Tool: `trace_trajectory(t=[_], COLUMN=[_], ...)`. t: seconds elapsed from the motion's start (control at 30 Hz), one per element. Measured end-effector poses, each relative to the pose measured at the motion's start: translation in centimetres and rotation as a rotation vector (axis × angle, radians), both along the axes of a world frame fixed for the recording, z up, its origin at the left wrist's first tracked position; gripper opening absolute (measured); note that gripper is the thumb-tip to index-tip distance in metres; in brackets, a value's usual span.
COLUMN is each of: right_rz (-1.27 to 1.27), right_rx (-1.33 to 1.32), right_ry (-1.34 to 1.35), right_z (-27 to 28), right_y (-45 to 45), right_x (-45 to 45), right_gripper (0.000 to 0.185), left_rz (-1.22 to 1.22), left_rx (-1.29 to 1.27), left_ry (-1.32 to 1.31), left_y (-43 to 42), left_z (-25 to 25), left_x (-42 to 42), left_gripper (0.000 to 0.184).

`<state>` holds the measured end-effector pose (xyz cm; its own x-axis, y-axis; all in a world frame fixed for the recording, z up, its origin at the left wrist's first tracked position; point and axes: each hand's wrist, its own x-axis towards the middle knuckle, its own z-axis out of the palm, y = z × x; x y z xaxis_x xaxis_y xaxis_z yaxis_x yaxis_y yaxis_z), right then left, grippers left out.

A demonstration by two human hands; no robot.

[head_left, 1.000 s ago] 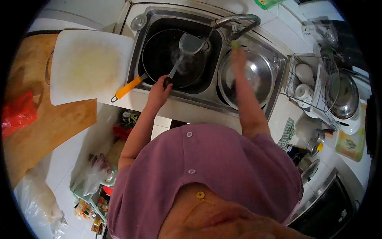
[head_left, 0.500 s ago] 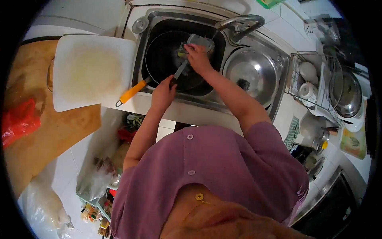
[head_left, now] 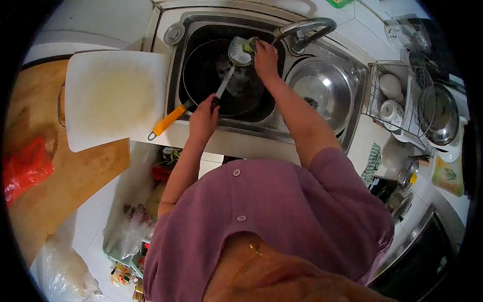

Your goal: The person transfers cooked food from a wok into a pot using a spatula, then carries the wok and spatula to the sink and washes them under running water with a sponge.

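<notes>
A dark wok point(head_left: 201, 75) with an orange handle point(head_left: 170, 121) sits in the left sink basin point(head_left: 177, 65). My left hand point(head_left: 203, 120) is closed round the dark grip of a metal wok spatula point(head_left: 240, 52), its head raised over the wok. My right hand point(head_left: 265, 59), beside that head, pinches a yellow-green scrubbing sponge point(head_left: 249, 47) against its right edge. Most of the sponge is hidden by the fingers. Wet, shiny patches show in the wok below the spatula.
The faucet point(head_left: 307, 27) arches behind the basins. A steel bowl point(head_left: 327, 90) fills the right basin. A white cutting board point(head_left: 115, 95) lies left of the sink, on a wooden surface point(head_left: 100, 163) with a red plastic bag point(head_left: 29, 166). A wire dish rack point(head_left: 390, 95) stands at right.
My right hand has moved up and slightly right, from over the spatula to its right edge. The spatula's head is turned, showing more of its face. The left hand keeps its grip.
</notes>
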<state>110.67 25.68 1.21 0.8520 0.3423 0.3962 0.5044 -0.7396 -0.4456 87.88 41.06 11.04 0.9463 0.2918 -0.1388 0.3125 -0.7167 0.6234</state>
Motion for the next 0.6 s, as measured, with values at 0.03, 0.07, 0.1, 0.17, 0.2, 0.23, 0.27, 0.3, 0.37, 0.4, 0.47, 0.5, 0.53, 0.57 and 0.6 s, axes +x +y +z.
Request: trace_trajectory(t=[0.03, 0.07, 0.1, 0.17, 0.2, 0.23, 0.27, 0.3, 0.37, 0.4, 0.47, 0.5, 0.53, 0.57, 0.6], right_rz=[-0.005, 0.056, 0.116, 0.209, 0.309, 0.306, 0.183, 0.056, 0.049, -0.039, -0.134, -0.137, -0.141, -0.143, -0.145], right_rx=[0.001, -0.012, -0.027, -0.068, -0.107, -0.11, -0.079, -0.048, -0.027, 0.013, 0.054, 0.013, -0.028, -0.027, -0.067], right_ry=[0.0, 0.043, 0.087, 0.062, 0.037, 0.04, 0.053, 0.061, 0.205, 0.325, 0.437, 0.51, 0.583, 0.577, 0.446], right_z=[-0.3, -0.8, -1.0, 0.8, 1.3, 0.5, -0.7, -0.3, 0.3, 1.5, 2.6, 3.0, 3.3, 3.2, 2.7], right_y=[0.1, 0.4, 0.3, -0.6, -1.1, -1.9, -2.9, -3.7, -5.4, -6.1, -8.0, -9.6, -11.2, -12.9, -14.5], right_x=[-0.6, -1.6, -2.5, -3.5, -3.7, -3.1, -1.7, -0.7, -0.4, -0.6, -0.6, -0.1, 0.3, 1.0, 2.0], right_gripper=[0.035, 0.034, 0.034, 0.034, 0.034, 0.034, 0.033, 0.032, 0.031, 0.031, 0.032, 0.035, 0.039, 0.039, 0.04], left_rz=[-0.005, -0.001, 0.001, -0.008, -0.01, -0.012, -0.028, -0.047, -0.055, -0.052, -0.04, -0.017, -0.019, -0.009, 0.002], left_rx=[0.001, 0.013, 0.022, -0.007, -0.033, -0.037, -0.023, -0.01, 0.006, 0.02, -0.011, -0.034, -0.035, -0.011, 0.013], left_ry=[0.0, 0.013, 0.028, 0.038, 0.049, 0.052, 0.083, 0.108, 0.126, 0.158, 0.18, 0.206, 0.199, 0.201, 0.204], left_y=[0.0, -0.1, -0.3, -0.1, -0.1, -0.3, -0.4, -0.4, -0.5, -0.5, 0.1, 0.4, 0.7, 0.9, 0.9], left_z=[0.0, -0.1, -0.1, 0.4, 0.5, 0.6, 0.6, 0.7, 1.1, 1.2, 1.2, 1.1, 0.8, 0.4, 0.2], left_x=[0.1, 0.3, 0.4, 0.7, 0.6, 0.4, 0.4, 0.6, 0.4, 0.1, -0.2, -0.2, -0.3, -0.5, -0.6], left_gripper=[0.041, 0.041, 0.041, 0.041, 0.041, 0.041, 0.041, 0.041, 0.041, 0.041, 0.041, 0.041, 0.041, 0.041, 0.041])
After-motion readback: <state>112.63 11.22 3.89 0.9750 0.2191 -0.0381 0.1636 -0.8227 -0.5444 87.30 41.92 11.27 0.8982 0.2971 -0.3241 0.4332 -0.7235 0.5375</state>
